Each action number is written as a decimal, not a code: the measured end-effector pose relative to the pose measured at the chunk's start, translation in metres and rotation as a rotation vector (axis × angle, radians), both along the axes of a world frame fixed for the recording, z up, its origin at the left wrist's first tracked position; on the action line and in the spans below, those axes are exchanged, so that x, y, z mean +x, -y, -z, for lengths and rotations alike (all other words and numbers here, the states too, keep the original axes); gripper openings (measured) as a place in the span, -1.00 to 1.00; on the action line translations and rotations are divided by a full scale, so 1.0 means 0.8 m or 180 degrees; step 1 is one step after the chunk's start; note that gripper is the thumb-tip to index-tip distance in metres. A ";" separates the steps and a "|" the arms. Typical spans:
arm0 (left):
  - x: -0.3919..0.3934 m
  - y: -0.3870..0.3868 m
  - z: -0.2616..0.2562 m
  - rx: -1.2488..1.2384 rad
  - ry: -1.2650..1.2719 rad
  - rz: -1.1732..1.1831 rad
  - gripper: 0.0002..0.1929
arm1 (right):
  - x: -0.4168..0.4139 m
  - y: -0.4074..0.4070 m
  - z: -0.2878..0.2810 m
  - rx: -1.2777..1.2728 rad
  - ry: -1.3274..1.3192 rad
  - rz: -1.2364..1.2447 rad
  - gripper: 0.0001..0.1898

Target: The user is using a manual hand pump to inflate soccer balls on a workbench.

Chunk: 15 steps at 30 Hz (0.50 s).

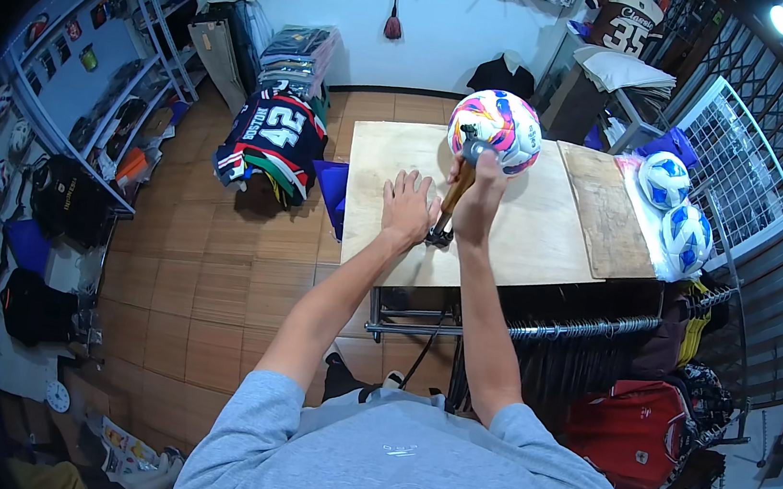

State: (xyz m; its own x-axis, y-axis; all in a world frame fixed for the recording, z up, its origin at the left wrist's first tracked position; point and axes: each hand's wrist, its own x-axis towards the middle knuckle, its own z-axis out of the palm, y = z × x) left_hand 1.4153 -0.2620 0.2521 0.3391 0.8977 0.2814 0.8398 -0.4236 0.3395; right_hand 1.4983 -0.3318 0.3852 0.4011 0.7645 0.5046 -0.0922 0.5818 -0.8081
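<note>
On the plywood tabletop (402, 148) my left hand (408, 209) lies flat with its fingers spread. My right hand (478, 200) is wrapped around the upper part of a hand pump (459, 188), which stands tilted on the wood with its dark foot (439, 237) close to my left thumb. Just beyond the pump's top rests a white ball with pink, orange and purple swirls (506, 123). A small black piece shows in front of the ball; whether it touches the ball I cannot tell.
Two white-and-blue balls (664, 180) (686, 238) sit right of a worn wooden board (602, 210). Folded jerseys (273, 137) are stacked left of the table. A clothes rail (585, 327) runs along its near edge. Shelving (139, 71) stands at the far left.
</note>
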 end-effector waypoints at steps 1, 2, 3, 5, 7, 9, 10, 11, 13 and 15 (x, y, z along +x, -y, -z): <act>0.001 0.002 0.001 0.0002 0.0092 0.0016 -0.40 | 0.002 0.001 -0.011 -0.0013 -0.0004 0.0010 -0.48; 0.001 0.004 0.002 -0.0013 0.0088 0.0021 -0.40 | 0.003 0.002 -0.020 0.0081 0.0080 0.0005 -0.48; 0.003 0.002 0.001 0.0011 0.0059 0.0042 -0.39 | 0.004 0.001 -0.023 0.0184 0.0167 0.0000 -0.47; 0.002 0.001 0.001 0.0026 0.0032 0.0058 -0.38 | 0.004 -0.004 -0.006 0.0137 0.0286 0.0022 -0.45; 0.003 -0.001 0.003 0.0046 -0.0086 0.0042 -0.41 | 0.006 -0.011 0.022 0.0038 0.0164 -0.0137 -0.44; 0.002 -0.002 0.006 0.0119 -0.0015 0.0035 -0.46 | 0.007 -0.015 0.047 -0.0019 0.0177 -0.0137 -0.44; 0.002 -0.001 0.006 0.0188 0.0050 0.0043 -0.49 | 0.004 -0.016 0.057 -0.0091 0.0121 -0.0104 -0.44; 0.002 0.000 0.006 0.0184 0.0050 0.0049 -0.49 | 0.002 -0.016 0.068 -0.0162 0.0064 -0.0069 -0.44; 0.002 0.002 -0.001 0.0107 -0.0035 0.0089 -0.56 | 0.000 -0.015 0.087 -0.0190 -0.0098 -0.0176 -0.52; 0.004 -0.001 0.000 0.0121 0.0021 0.0070 -0.57 | -0.004 -0.014 0.099 -0.0267 -0.0126 -0.0043 -0.51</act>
